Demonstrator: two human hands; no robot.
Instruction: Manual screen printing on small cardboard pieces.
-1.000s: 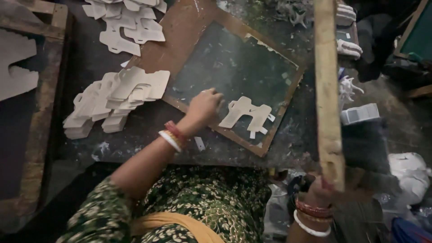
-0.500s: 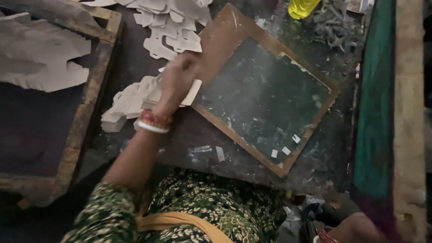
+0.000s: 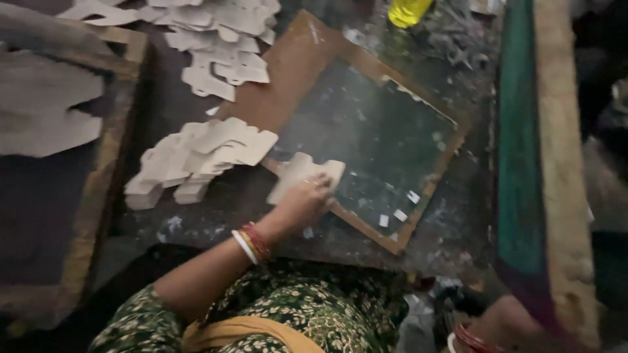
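Since half a second back, your left hand has carried a cardboard cutout from the stack onto the dark board, fingers pinching it at the board's near-left edge. Square it up before letting go. Your right hand, below the board, is too cropped to read.

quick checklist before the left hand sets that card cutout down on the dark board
1. Left hand has the card cutout: ok, fingers rest on it.
2. Cutout over the dark board: not ok, it straddles the wooden frame's lower left edge.
3. Board surface free: not ok, small white scraps lie near its lower corner.
4. Stack of cutouts within reach: ok, just left of the hand.
5. Right hand grip on the green screen frame: cannot tell, mostly out of view.
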